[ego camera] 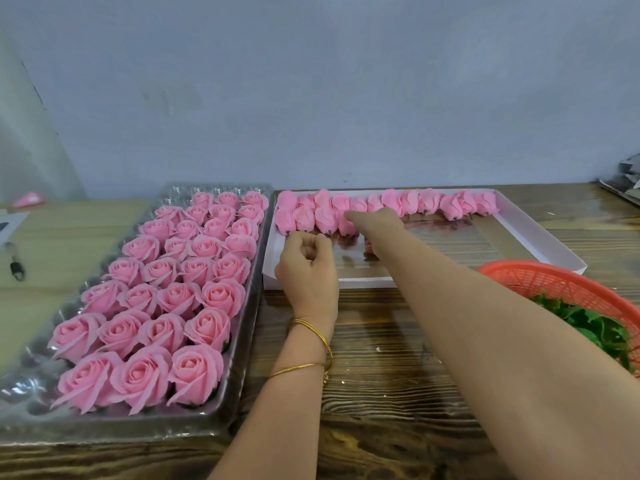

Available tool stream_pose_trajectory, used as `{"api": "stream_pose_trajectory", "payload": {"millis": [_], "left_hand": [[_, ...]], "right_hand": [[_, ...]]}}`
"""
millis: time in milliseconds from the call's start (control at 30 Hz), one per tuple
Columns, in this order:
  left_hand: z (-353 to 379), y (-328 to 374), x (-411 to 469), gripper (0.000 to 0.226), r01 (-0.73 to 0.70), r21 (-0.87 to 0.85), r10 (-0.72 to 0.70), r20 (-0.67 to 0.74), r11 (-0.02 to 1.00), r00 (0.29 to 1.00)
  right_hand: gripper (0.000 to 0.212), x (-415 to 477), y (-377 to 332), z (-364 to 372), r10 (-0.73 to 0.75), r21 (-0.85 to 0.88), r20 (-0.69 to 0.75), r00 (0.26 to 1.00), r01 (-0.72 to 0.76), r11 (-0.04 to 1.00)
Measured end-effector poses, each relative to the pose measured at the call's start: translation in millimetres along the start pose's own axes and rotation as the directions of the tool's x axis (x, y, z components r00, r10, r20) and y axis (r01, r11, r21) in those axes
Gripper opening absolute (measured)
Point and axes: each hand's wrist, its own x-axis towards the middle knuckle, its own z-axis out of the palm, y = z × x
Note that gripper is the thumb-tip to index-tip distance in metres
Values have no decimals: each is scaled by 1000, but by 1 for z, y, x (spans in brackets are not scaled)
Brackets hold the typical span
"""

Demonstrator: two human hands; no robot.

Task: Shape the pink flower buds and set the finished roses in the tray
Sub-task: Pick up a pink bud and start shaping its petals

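Observation:
A white shallow tray (pixel 540 233) lies on the wooden table, with closed pink buds (pixel 429 202) lined up along its far edge and a short second row at its left. My right hand (pixel 375 221) reaches across the tray and holds the last bud of that second row (pixel 346 226), fingers laid over it. My left hand (pixel 306 268) hovers at the tray's near left corner with its fingers curled, nothing visible in them. A clear plastic tray (pixel 239 368) to the left holds several rows of open pink roses (pixel 194 372).
A red mesh basket (pixel 554 282) with green leaves (pixel 595 327) sits at the right, under my right forearm. Grey wall stands right behind the trays. A dark pen-like tool (pixel 15 265) lies far left on a pale board. Bare wood lies between me and the white tray.

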Motion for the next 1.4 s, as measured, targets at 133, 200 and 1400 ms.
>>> {"api": "stream_pose_trajectory", "payload": {"millis": [133,200,1400], "left_hand": [[0,-1,0,19,-13,10,13,6,1000,1000],[0,-1,0,18,-22,19,22,8,1000,1000],[-2,2,0,20,6,-8,-6,20,1000,1000]], "right_hand": [[25,8,-5,7,15,-81,-4,1000,-16,997],[25,12,-7,10,29,-78,-8,1000,-30,996],[17,19,14,19,-195,-167,-210,958,162,973]]}}
